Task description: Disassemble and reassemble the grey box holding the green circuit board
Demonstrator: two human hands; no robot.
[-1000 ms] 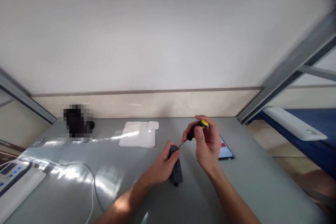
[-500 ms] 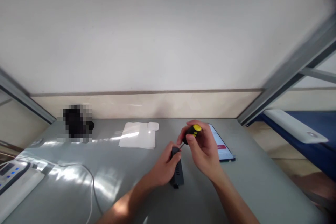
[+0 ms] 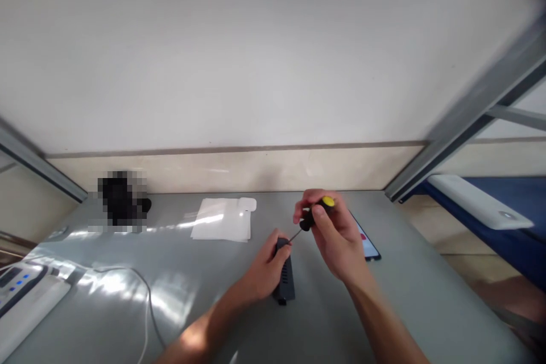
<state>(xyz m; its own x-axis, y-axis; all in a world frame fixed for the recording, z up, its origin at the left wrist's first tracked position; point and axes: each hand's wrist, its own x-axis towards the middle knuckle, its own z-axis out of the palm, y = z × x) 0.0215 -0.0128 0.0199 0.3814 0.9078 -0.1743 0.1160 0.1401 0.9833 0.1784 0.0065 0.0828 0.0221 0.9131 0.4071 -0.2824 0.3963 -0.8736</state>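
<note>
My right hand [image 3: 336, 233] is closed around the black and yellow handle of a screwdriver [image 3: 316, 213]. Its thin metal shaft slants down to the left, and the tip meets or nearly meets the far end of a dark slotted plastic piece [image 3: 285, 281]; the exact contact is too small to tell. My left hand [image 3: 271, 267] grips that long narrow piece near its far end, thumb on top. Partly behind my right hand lies a phone [image 3: 372, 251] with its screen lit.
White sheets of paper [image 3: 222, 222] with a small white object [image 3: 247, 204] at their corner lie back left. A pixelated dark object [image 3: 117, 202] stands farther left. A white device [image 3: 25, 301] and cables [image 3: 147, 290] occupy the left front. A wall [image 3: 239, 169] bounds the grey table [image 3: 426, 296].
My right hand and the screwdriver have shifted slightly right, with the shaft lying at a flatter slant and its fingers a little looser. The left hand keeps its grip on the dark piece.
</note>
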